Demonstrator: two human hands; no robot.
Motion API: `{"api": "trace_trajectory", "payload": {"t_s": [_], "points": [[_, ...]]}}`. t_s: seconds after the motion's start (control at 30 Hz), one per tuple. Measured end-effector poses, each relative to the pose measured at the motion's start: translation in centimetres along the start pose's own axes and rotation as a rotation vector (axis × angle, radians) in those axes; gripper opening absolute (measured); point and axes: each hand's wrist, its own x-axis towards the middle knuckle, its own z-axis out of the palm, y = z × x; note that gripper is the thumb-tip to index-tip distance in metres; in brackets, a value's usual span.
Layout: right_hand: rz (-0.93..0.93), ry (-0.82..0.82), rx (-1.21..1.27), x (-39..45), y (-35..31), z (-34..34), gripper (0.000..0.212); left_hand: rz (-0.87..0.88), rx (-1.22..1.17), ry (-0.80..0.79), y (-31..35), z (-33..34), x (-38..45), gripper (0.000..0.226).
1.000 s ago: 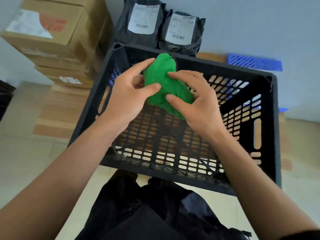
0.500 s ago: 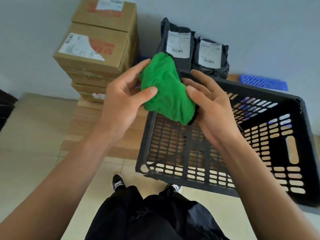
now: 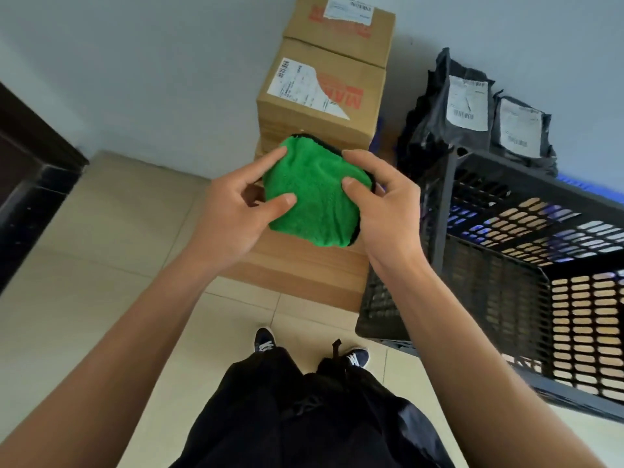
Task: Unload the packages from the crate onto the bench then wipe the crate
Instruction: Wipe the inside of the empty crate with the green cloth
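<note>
Crate (image 3: 506, 265) black, slotted, empty; left hand (image 3: 233, 217) and right hand (image 3: 381, 211) grip green cloth (image 3: 314, 197).

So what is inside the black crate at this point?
Nothing shows inside the black crate: only its bare slotted floor and walls are visible. Its right part runs out of frame, so that part cannot be checked. The green cloth is held outside it, between both hands.

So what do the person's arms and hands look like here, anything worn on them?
Both forearms are bare up to the frame edge: no sleeves show. The left hand and right hand wear no gloves; no rings, watch or wristband are visible. Fingernails are short and unpainted.
</note>
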Motion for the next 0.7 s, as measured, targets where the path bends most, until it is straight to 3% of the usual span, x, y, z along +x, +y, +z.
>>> {"api": "trace_trajectory", "payload": {"t_s": [0.23,0.43,0.7], "points": [[0.142,0.028,-0.288,0.1,8.1,4.3,0.03,-0.197,0.078,0.057,-10.1,-2.3,0.3,0.064],[0.236,0.07,-0.364,-0.1,15.4,5.0,0.035,-0.248,0.187,0.036,-16.6,-0.9,0.1,0.063],[0.418,0.067,-0.294,-0.6,22.3,5.0,0.044,-0.406,0.329,-0.166,-21.4,-0.2,0.3,0.058]]}}
